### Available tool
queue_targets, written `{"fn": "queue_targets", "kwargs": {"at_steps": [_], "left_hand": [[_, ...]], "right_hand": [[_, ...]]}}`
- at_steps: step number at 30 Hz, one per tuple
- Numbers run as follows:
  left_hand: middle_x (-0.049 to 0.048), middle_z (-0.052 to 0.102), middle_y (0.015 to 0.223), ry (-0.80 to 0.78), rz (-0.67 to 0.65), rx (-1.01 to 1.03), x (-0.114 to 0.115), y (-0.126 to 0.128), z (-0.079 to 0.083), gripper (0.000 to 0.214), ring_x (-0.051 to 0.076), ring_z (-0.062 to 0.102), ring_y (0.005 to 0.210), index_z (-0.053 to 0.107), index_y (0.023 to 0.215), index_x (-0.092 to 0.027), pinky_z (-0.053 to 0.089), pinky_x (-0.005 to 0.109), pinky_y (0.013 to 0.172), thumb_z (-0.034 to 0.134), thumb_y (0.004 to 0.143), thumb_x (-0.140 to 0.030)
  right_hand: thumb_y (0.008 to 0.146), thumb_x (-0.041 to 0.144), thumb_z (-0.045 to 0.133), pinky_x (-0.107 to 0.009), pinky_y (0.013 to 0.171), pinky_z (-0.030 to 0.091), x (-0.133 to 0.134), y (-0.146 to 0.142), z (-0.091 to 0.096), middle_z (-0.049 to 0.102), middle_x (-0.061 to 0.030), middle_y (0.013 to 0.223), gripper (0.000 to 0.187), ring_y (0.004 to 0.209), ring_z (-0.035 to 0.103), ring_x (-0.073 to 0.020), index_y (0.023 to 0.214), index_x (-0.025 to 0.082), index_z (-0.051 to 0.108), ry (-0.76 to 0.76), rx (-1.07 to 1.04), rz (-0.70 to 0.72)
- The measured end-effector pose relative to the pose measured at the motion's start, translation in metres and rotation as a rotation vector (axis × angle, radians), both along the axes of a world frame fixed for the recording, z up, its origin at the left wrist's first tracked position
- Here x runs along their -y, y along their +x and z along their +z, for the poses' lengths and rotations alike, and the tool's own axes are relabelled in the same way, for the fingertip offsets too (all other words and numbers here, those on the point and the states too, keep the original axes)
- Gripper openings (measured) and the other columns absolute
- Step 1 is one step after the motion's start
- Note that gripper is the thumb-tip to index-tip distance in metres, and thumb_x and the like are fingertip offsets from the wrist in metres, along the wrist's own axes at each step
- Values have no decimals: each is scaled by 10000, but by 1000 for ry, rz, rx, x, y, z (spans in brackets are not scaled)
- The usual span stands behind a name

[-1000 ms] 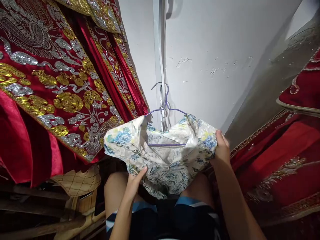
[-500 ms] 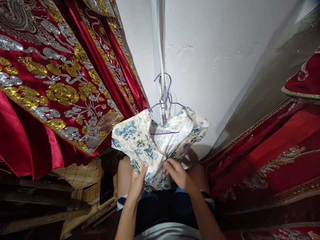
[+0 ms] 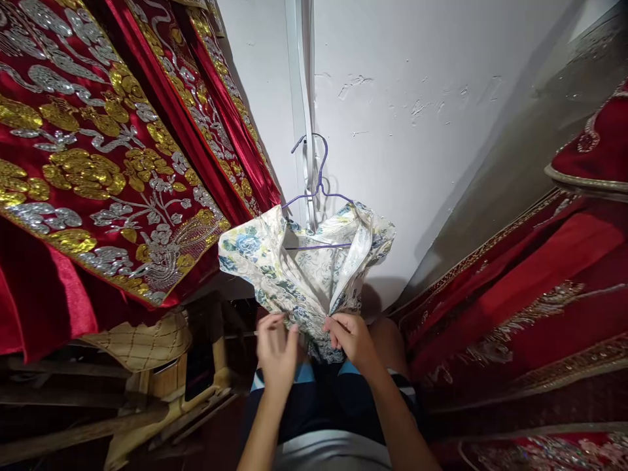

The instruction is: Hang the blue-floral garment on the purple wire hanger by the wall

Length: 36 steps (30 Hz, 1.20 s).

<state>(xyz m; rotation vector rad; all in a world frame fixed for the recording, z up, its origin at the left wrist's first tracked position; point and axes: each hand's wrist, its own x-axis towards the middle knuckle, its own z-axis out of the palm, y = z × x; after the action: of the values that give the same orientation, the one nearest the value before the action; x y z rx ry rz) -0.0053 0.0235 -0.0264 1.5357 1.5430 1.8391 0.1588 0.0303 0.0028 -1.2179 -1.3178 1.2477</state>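
A white floral top with blue and yellow flowers and short sleeves hangs on a thin purple hanger. Its front gapes in a deep V, and the hanger's crossbar shows inside. At the lower point of the V, my right hand pinches the fabric between thumb and bent fingers; whatever small part lies under the fingertips is hidden. My left hand is just below the left side of the top, slightly blurred, with its thumb apart from its curled fingers and no cloth visibly gripped. The top's lower end bunches between the hands.
Red garments with gold and silver sequins hang close on the left. More red embroidered cloth lines the right. A white strap runs down the pale wall to the hanger. A wooden chair stands at lower left.
My left hand has let go of the top's left side and moved lower. The front opening looks wider. My right hand stays at the V's point. The view has shifted slightly.
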Motion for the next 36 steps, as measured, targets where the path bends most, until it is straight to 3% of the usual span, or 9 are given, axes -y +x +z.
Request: {"fn": "queue_targets", "kwargs": {"at_steps": [2,4,7,12,23,28,30,32,36], "left_hand": [[71,635,1035,-105,-247,-90,-2,16,3,233,246,615,1002,603,1053,-235,471,353,896,680,834,-259],[51,626,907,-163,-332,-140,-6,30,6,104,237,604,903,591,927,-226,461,341,825,615,831,-197],[22,551,764,-168,-346,-156,-13,42,9,114,211,551,774,493,762,-228,421,315,727,522,849,-159],[18,543,740,-191,-451,-162,-14,38,8,182,203,550,756,489,729,-226,407,306,715,552,900,-238],[-4,488,727,-278,-467,-206,-21,33,1,201,167,508,721,424,715,-211,378,259,663,559,863,-234],[4,548,714,-328,-526,-220,-19,39,-4,162,165,555,721,477,696,-194,415,259,679,567,830,-195],[18,626,778,-354,-588,-215,-18,37,14,48,177,607,774,583,800,-179,450,266,713,615,831,-197],[30,684,870,-312,-660,-202,-20,32,48,171,180,646,834,653,1014,-175,484,275,762,663,849,-219],[23,685,894,96,-486,-139,-42,24,134,263,152,643,836,629,1216,-188,496,280,813,575,965,-248]], "right_hand": [[891,463,593,-262,489,322,0,-1,-1,524,14,461,360,454,438,-131,695,172,676,3,-6,29],[902,434,582,-255,488,322,1,-1,0,512,24,447,347,441,432,-123,711,167,693,7,-6,73],[919,408,569,-251,469,304,1,5,7,501,28,421,346,420,421,-119,726,161,716,20,56,95],[915,421,585,-254,483,354,-12,20,34,522,30,409,343,400,422,-113,744,168,740,24,53,53],[825,508,731,-204,426,361,-75,4,144,574,24,471,386,409,430,-73,774,125,743,277,-250,-61],[843,505,716,-199,419,341,-75,2,151,554,34,460,369,403,428,-70,770,144,729,342,-306,-115],[861,492,693,-204,431,350,-71,5,146,554,36,465,350,410,435,-76,782,153,726,355,-270,-84],[874,480,673,-209,442,354,-67,8,142,544,41,462,332,417,439,-81,792,162,722,367,-237,-91],[888,438,644,-212,454,344,-59,15,146,524,45,459,299,426,440,-87,774,169,706,371,-198,-111]]}}
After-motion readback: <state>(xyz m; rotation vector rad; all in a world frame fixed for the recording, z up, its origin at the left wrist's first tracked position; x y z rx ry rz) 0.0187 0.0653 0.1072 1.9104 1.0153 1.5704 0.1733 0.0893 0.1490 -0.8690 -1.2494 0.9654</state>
